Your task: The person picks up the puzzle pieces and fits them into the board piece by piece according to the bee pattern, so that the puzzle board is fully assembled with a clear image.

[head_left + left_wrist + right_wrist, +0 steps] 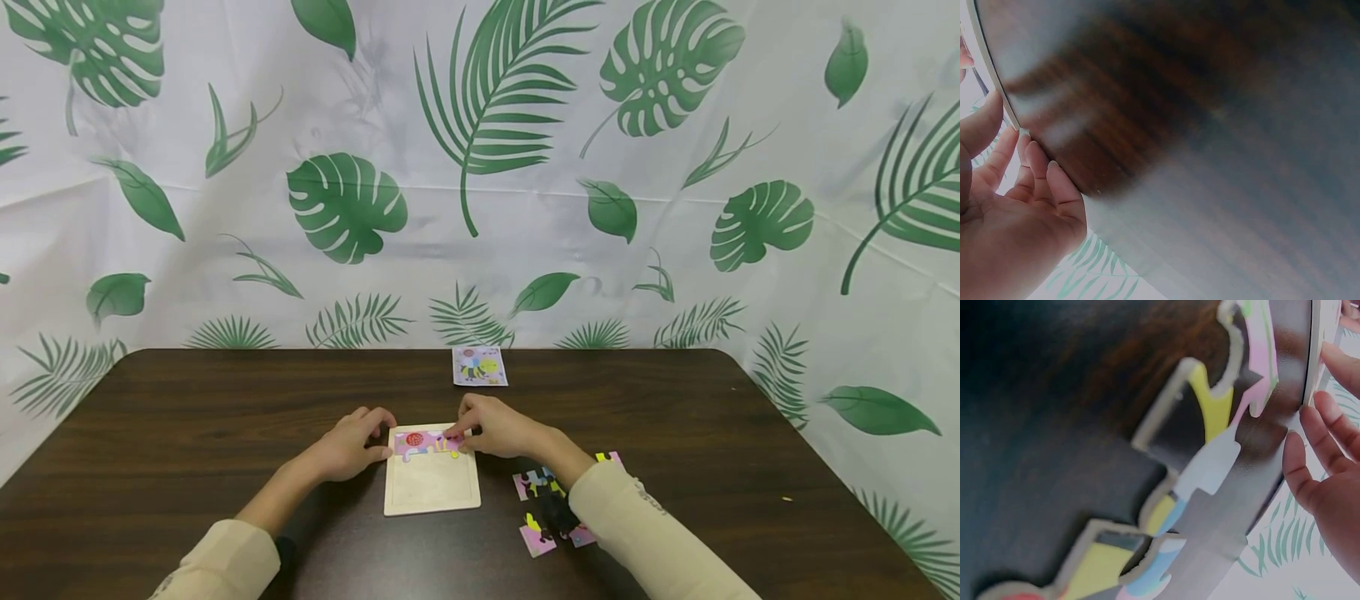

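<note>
A square wooden puzzle board (433,487) lies on the table, with a joined row of pink puzzle pieces (427,440) along its far edge, one showing a red round shape. My left hand (347,443) holds the board's far left corner, thumb at the side and index finger at the top. In the left wrist view, that hand's thumb and index finger meet at the board's rim (991,72). At the far right corner my right hand (498,427) pinches the end puzzle piece (453,442), its fingertips covering part of it. Its lower fingers hang loosely in the right wrist view.
Loose puzzle pieces (537,540) lie right of the board, partly hidden under the right forearm; several more pieces (1210,462) show in the right wrist view. A small picture card (480,367) with a bee lies at the table's far edge, before a leaf-patterned cloth (525,250).
</note>
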### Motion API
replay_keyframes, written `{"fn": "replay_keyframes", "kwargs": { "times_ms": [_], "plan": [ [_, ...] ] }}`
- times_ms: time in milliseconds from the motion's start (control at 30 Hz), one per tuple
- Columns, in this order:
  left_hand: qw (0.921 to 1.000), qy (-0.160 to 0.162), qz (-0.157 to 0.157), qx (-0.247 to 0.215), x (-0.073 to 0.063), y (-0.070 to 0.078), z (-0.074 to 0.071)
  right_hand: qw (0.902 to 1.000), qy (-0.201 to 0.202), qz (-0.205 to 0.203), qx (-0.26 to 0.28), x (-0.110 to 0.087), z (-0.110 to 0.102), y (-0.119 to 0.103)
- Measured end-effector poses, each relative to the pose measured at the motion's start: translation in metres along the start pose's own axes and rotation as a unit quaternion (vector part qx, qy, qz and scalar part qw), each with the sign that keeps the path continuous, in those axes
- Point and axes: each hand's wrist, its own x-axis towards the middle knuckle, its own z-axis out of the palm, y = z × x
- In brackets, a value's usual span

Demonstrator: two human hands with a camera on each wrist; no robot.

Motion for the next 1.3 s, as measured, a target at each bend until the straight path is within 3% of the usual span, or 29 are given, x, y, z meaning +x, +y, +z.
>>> {"fn": "replay_keyframes", "kwargs": {
  "times_ms": [533,1300],
  "plan": [
    [1.0000,0.004,-0.004,-0.001,-0.001,0.001,0.001,0.9998,0.014,-0.010,0.013,-0.002,0.002,0.005],
    [1.0000,0.006,-0.005,0.001,0.000,-0.002,0.002,0.9992,0.011,-0.006,0.039,-0.018,-0.015,0.014]
  ]
}}
